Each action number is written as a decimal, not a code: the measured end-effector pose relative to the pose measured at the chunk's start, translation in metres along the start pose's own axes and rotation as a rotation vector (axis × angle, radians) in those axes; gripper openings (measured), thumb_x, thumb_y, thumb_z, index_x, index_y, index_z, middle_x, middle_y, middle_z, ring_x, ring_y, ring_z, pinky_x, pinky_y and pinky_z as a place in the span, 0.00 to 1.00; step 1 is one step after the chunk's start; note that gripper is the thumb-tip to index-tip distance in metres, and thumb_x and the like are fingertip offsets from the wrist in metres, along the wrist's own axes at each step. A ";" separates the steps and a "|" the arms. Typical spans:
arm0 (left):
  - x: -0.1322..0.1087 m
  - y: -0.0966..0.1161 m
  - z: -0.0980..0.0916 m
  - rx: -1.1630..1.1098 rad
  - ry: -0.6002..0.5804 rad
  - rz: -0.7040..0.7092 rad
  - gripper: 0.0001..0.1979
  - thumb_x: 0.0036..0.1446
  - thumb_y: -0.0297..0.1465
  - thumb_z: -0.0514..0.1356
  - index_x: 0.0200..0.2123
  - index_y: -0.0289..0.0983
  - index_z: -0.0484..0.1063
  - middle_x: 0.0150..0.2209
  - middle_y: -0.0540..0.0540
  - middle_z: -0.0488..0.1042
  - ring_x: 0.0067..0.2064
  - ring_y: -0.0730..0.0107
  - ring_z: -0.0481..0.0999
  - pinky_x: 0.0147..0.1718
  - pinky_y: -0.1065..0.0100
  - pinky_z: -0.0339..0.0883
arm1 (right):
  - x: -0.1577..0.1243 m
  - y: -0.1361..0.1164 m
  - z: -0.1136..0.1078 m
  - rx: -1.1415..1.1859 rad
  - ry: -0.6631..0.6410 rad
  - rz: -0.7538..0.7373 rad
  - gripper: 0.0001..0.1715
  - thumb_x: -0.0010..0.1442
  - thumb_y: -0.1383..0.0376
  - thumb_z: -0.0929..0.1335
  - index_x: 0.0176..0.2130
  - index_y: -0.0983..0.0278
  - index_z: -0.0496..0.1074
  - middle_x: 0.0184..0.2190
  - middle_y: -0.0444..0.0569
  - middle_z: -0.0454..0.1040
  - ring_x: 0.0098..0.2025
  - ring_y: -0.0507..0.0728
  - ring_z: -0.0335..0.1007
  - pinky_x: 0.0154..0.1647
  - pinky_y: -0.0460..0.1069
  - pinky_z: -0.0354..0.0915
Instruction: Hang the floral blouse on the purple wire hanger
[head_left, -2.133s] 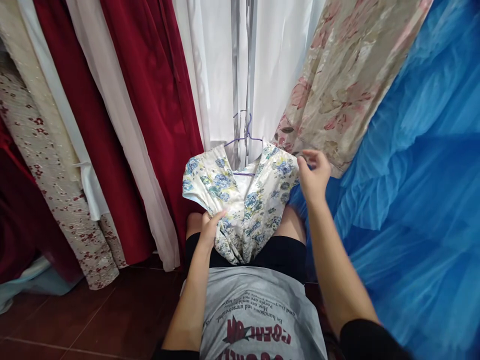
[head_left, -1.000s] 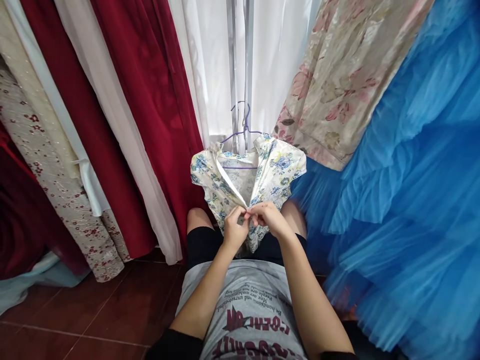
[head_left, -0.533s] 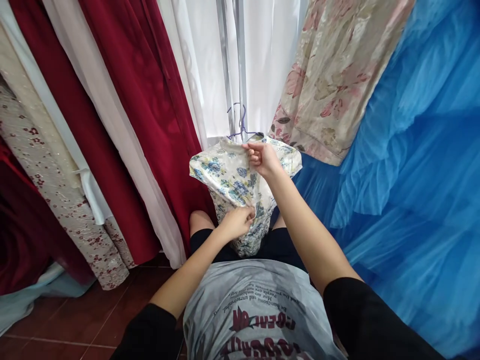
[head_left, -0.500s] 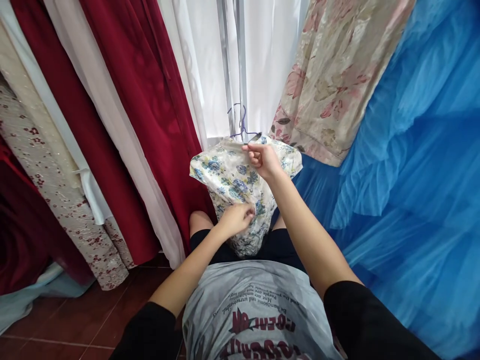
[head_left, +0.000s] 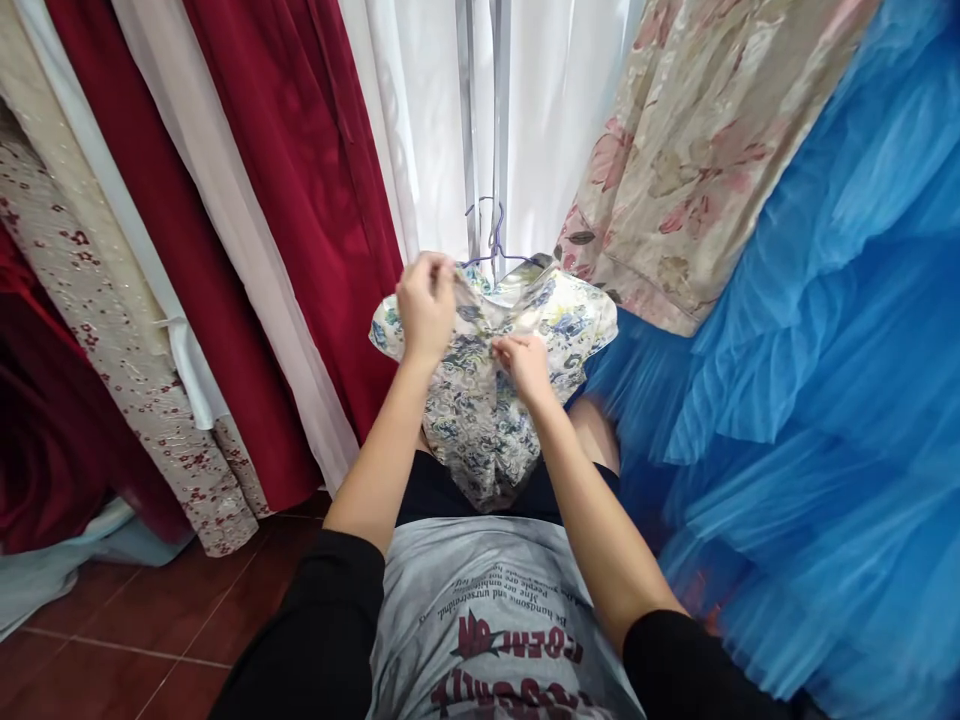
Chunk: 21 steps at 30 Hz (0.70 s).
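Observation:
A white floral garment [head_left: 484, 430] with blue flowers and short sleeves hangs in front of me on a thin purple hanger [head_left: 500, 225]. Its neckline gapes, showing part of the inside. My right hand [head_left: 523, 365] is closed, thumb and forefinger pinching the fabric at the front below the neckline. At the garment's left shoulder, my left hand [head_left: 427, 305] has its fingers curled on the cloth near the collar edge; they are slightly blurred. The garment's lower end narrows over my dark shorts.
Long dark red dresses [head_left: 292, 180] and a pale sequinned one hang on the left. Behind the hanger are grey metal poles [head_left: 502, 110] and white fabric [head_left: 424, 130]. To the right hang a beige floral garment [head_left: 675, 190] and blue tulle [head_left: 810, 430]. Red floor tiles [head_left: 202, 610] show below.
My left hand has moved up from the garment's middle to its shoulder. My right hand has come down from the neckline to the front. The neckline has opened wider.

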<state>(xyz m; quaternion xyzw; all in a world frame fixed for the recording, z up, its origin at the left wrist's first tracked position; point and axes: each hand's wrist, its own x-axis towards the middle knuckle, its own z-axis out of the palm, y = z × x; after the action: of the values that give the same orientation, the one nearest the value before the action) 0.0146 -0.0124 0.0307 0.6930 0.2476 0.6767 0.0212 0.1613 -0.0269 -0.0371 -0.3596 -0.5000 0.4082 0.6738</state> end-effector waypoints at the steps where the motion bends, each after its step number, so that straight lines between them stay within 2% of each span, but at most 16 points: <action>1: 0.004 -0.012 -0.009 -0.053 0.085 -0.056 0.08 0.67 0.32 0.61 0.36 0.35 0.74 0.35 0.47 0.72 0.45 0.64 0.74 0.50 0.66 0.65 | -0.008 0.009 0.000 0.020 -0.007 0.036 0.14 0.48 0.64 0.70 0.16 0.61 0.65 0.13 0.39 0.53 0.19 0.49 0.44 0.21 0.48 0.40; 4: 0.011 -0.064 -0.038 -0.223 0.308 -0.323 0.07 0.67 0.30 0.61 0.36 0.33 0.73 0.33 0.49 0.72 0.40 0.71 0.74 0.44 0.72 0.65 | -0.037 0.030 0.000 0.093 -0.026 0.095 0.13 0.48 0.62 0.70 0.17 0.61 0.65 0.14 0.38 0.49 0.19 0.48 0.40 0.21 0.48 0.38; 6: 0.004 -0.100 -0.051 -0.368 0.485 -0.641 0.09 0.68 0.27 0.58 0.32 0.33 0.69 0.28 0.51 0.69 0.34 0.76 0.71 0.41 0.73 0.65 | -0.054 0.037 0.002 0.149 -0.039 0.135 0.14 0.49 0.60 0.70 0.18 0.62 0.66 0.14 0.37 0.49 0.18 0.48 0.39 0.21 0.48 0.38; 9: -0.027 -0.132 -0.048 -0.431 0.567 -0.851 0.14 0.69 0.23 0.53 0.28 0.36 0.63 0.23 0.53 0.63 0.28 0.76 0.68 0.38 0.70 0.68 | -0.066 0.041 0.003 0.225 -0.053 0.194 0.14 0.50 0.57 0.70 0.21 0.63 0.68 0.15 0.37 0.51 0.18 0.47 0.41 0.21 0.48 0.37; 12: -0.062 -0.134 -0.028 -0.450 0.609 -0.875 0.13 0.68 0.23 0.53 0.29 0.36 0.62 0.24 0.51 0.66 0.29 0.74 0.70 0.38 0.68 0.70 | -0.066 0.039 -0.007 0.290 -0.026 0.228 0.14 0.51 0.56 0.69 0.24 0.62 0.68 0.16 0.37 0.52 0.18 0.48 0.43 0.20 0.47 0.39; 15: -0.075 -0.123 -0.011 -0.446 0.686 -0.804 0.10 0.71 0.26 0.51 0.34 0.36 0.66 0.31 0.49 0.71 0.35 0.74 0.74 0.42 0.71 0.69 | -0.065 0.032 -0.029 0.323 0.000 0.247 0.13 0.52 0.55 0.67 0.25 0.62 0.66 0.15 0.36 0.51 0.17 0.47 0.43 0.19 0.46 0.41; 17: -0.067 -0.120 -0.012 -0.397 0.695 -0.651 0.09 0.71 0.28 0.52 0.36 0.36 0.68 0.37 0.49 0.72 0.41 0.76 0.75 0.46 0.74 0.67 | -0.066 0.028 -0.039 0.322 -0.020 0.273 0.13 0.52 0.56 0.68 0.25 0.62 0.67 0.15 0.36 0.51 0.17 0.47 0.43 0.19 0.46 0.41; 19: -0.051 -0.122 -0.022 -0.353 0.667 -0.543 0.08 0.69 0.27 0.55 0.35 0.37 0.69 0.37 0.51 0.72 0.43 0.77 0.74 0.48 0.77 0.65 | -0.069 0.027 -0.040 0.315 -0.062 0.309 0.14 0.51 0.56 0.70 0.25 0.64 0.69 0.15 0.37 0.54 0.17 0.47 0.44 0.19 0.46 0.41; 21: -0.034 -0.127 -0.035 -0.400 0.621 -0.618 0.10 0.69 0.25 0.54 0.32 0.37 0.67 0.32 0.52 0.69 0.39 0.76 0.73 0.45 0.75 0.67 | -0.074 0.029 -0.031 0.296 -0.122 0.338 0.15 0.51 0.56 0.72 0.26 0.65 0.72 0.15 0.38 0.57 0.17 0.46 0.46 0.19 0.46 0.40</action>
<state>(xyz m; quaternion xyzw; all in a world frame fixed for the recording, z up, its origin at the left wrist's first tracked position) -0.0568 0.0753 -0.0439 0.3345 0.3016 0.8481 0.2792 0.1733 -0.0844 -0.0988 -0.3099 -0.4071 0.6052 0.6099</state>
